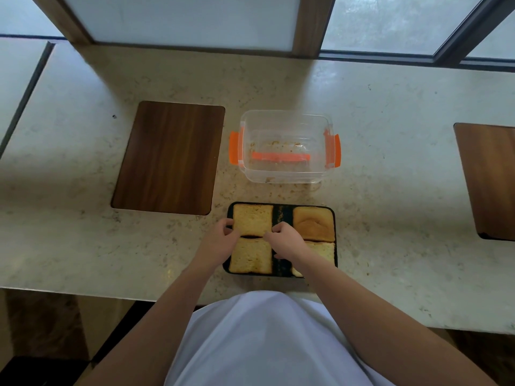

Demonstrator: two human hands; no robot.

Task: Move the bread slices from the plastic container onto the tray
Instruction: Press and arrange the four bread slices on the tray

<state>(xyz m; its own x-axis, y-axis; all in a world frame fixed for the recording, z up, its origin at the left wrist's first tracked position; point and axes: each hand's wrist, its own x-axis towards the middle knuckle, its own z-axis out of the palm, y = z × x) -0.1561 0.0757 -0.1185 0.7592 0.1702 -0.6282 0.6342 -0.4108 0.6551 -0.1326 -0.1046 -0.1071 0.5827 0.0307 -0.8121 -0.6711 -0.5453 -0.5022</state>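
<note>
A black tray [282,213] lies near the counter's front edge with several bread slices on it. The far-left slice [252,220] is pinched at its near corners by both hands: my left hand [220,242] at the left corner, my right hand [284,239] at the right. A near-left slice [250,257] lies below it. A crust-up slice [313,224] sits far right, and a near-right slice [324,252] is partly hidden by my right wrist. The clear plastic container [284,118] with orange clips stands behind the tray and holds only crumbs.
A dark wooden board [170,157] lies left of the container. Another wooden board [490,179] sits at the far right. Crumbs are scattered on the beige stone counter [390,135] between container and tray. A window frame runs along the back.
</note>
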